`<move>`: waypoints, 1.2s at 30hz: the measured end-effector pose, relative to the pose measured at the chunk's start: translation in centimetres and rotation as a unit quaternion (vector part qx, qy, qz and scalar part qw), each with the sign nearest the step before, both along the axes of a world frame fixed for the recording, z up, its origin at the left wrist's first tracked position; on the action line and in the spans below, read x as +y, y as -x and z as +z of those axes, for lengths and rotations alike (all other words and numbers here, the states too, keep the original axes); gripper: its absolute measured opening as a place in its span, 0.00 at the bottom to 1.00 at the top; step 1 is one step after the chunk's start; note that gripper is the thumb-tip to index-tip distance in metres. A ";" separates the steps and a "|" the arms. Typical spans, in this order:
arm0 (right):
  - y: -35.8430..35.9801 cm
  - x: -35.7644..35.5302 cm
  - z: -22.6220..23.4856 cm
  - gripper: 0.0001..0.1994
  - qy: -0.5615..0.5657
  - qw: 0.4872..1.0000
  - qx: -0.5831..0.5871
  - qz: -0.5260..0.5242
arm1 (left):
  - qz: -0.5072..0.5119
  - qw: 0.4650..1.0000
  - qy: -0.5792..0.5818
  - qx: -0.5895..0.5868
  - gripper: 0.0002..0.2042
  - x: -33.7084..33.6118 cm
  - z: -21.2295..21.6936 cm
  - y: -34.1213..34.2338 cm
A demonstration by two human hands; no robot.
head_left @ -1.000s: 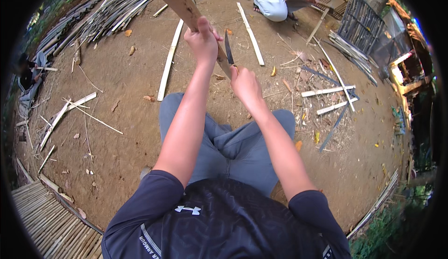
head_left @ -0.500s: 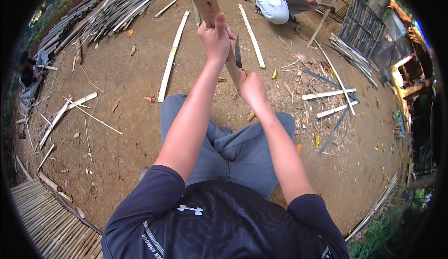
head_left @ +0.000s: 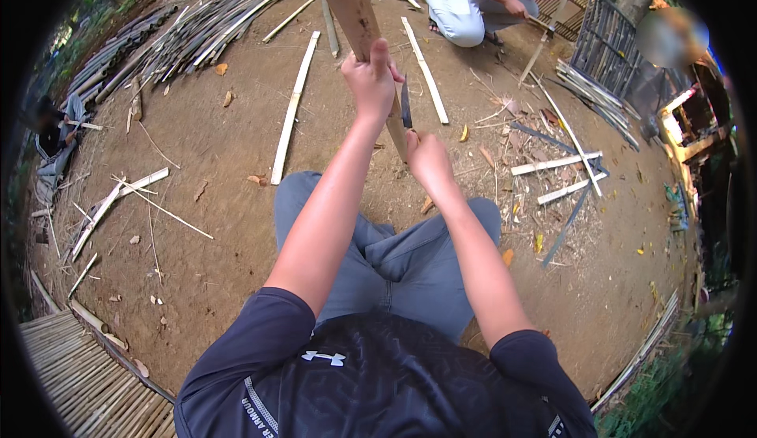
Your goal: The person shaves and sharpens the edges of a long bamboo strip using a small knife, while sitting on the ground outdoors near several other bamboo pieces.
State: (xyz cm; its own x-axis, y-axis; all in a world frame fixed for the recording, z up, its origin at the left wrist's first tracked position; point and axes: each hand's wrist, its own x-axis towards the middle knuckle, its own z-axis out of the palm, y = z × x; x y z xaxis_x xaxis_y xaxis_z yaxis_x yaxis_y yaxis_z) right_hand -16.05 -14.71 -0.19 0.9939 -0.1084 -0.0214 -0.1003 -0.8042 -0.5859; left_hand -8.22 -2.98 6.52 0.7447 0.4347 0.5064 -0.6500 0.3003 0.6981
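Note:
My left hand point(head_left: 369, 87) is wrapped round a long split bamboo piece point(head_left: 351, 16) with dark stains, its thumb up along it. That piece slants from the top of the view down toward my lap. Lower down and to the right, my right hand point(head_left: 430, 164) is closed on a knife, whose handle its fingers hide. The dark knife blade point(head_left: 406, 105) points away from me, close along the bamboo's right side. Whether the edge touches the bamboo, I cannot tell.
Pale bamboo strips point(head_left: 296, 111) lie on the dirt ahead. More strips point(head_left: 556, 164) lie among shavings at right. A bamboo pile point(head_left: 197, 32) is far left. One person point(head_left: 481, 4) squats ahead with a pole; another point(head_left: 55, 142) sits far left. A slatted bamboo surface point(head_left: 87, 375) is near left.
The view has tilted up slightly, showing the bamboo piece's dark far end. My left hand sits a little closer to my right hand. Both grips stay closed.

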 end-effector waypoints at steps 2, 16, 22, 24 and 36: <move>-0.2 -0.2 -0.3 0.22 -0.001 1.000 0.022 0.003 | -0.005 1.000 -0.003 -0.008 0.29 0.7 -0.2 -0.3; 0.6 0.6 -4.4 0.23 0.006 1.000 -0.006 -0.024 | 0.019 1.000 0.021 -0.005 0.29 1.4 -0.8 0.2; -0.4 0.1 -4.0 0.22 0.004 1.000 0.007 0.026 | 0.005 1.000 0.023 0.008 0.29 3.6 -1.5 0.8; 0.6 1.1 -3.7 0.22 0.013 0.999 -0.041 0.014 | -0.001 0.999 0.045 0.001 0.30 4.1 -1.9 0.8; 0.8 2.8 -7.7 0.21 0.017 0.997 -0.011 0.070 | 0.049 0.996 0.063 0.032 0.33 9.5 -4.3 2.5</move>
State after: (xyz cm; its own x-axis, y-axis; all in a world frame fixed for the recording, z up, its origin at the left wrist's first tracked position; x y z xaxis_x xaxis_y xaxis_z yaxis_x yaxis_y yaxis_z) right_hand -16.82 -11.91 -7.90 0.9995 0.0320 0.0011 0.0272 -0.8284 -0.5595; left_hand -10.71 6.56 2.22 0.7248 0.5644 0.3951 -0.6354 0.3261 0.6999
